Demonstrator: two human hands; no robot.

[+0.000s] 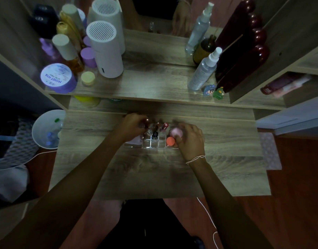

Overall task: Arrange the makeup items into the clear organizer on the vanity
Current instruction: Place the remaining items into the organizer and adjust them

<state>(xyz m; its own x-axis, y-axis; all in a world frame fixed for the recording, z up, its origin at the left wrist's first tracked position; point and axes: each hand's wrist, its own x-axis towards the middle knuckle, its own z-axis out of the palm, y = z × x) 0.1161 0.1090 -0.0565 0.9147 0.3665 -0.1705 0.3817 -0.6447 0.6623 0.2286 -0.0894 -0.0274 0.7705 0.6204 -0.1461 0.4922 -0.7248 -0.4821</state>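
Clear organizer [155,141]: sits on the lower vanity top [154,169], near its back edge, between the two hands; divided into small square cells, with a lower tray part at its left end.
Contents, rear cells: a red-capped lipstick tube [165,125] stands tilted; other small dark items beside it are too blurred to name.
Contents, middle cells: a black-capped small bottle [155,134] and a clear round-topped item [148,131]; the front cells look unfilled.
Contents, right end: an orange makeup sponge [170,141] sits at the front; a pink makeup sponge [176,133] sits just behind it.
Left hand [134,125]: curled closed at the organizer's rear left corner, fingers pinched on something small and dark; what it is cannot be told.
Right hand [189,140]: against the organizer's right end, fingers wrapped around the pink makeup sponge, thumb side touching the orange one.
Progress, judged: well along; several items are already housed and none lies loose on the lower top. The two held items appear to be the last being seated.
Upper shelf [154,85]: spray bottles [205,69], a white cylindrical appliance [106,51], a purple jar [58,78], well apart from the organizer.
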